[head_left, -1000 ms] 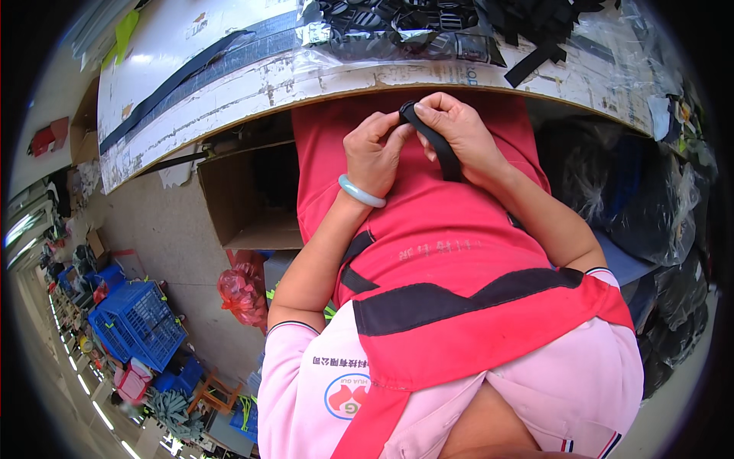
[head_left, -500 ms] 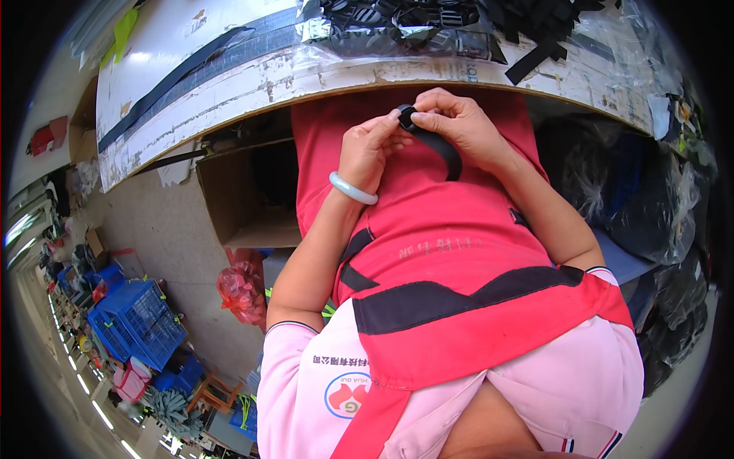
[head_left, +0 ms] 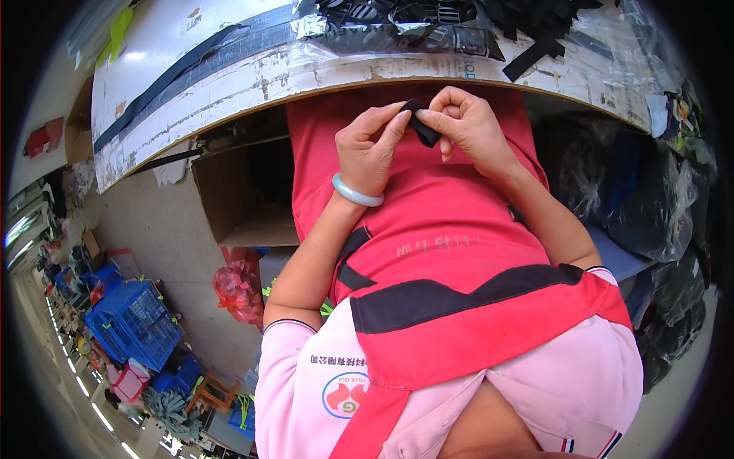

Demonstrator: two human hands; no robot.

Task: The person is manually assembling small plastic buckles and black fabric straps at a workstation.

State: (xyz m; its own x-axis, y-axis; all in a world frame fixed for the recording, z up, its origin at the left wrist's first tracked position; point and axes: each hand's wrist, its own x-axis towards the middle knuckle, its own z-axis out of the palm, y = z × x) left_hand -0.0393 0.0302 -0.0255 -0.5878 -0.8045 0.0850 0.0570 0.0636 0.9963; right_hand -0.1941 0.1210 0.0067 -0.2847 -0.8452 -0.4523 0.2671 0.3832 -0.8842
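Just below the table edge, over my red apron (head_left: 428, 199), a short black webbing strap (head_left: 425, 131) is held up, folded or looped over at its top. My left hand (head_left: 368, 153), with a pale bangle on its wrist, pinches the strap's upper left side between thumb and fingers. From the other side my right hand (head_left: 475, 130) presses thumb and forefinger against the strap, its other fingers curled. A buckle between the fingers does not show clearly now; the strap and fingertips hide that spot.
On the white worn tabletop (head_left: 260, 76) lie a plastic bag of black buckles (head_left: 405, 38), a pile of black strap pieces (head_left: 531, 30) and a long dark strap (head_left: 176, 80). A cardboard box (head_left: 218, 199) stands below. Bagged goods (head_left: 642, 199) fill the right; blue crates (head_left: 138, 321) stand left.
The strap's hanging tail has swung up and now shows as a short fold between the hands. The dark buckle seen at the fingertips before is now covered. Both hands have shifted slightly.
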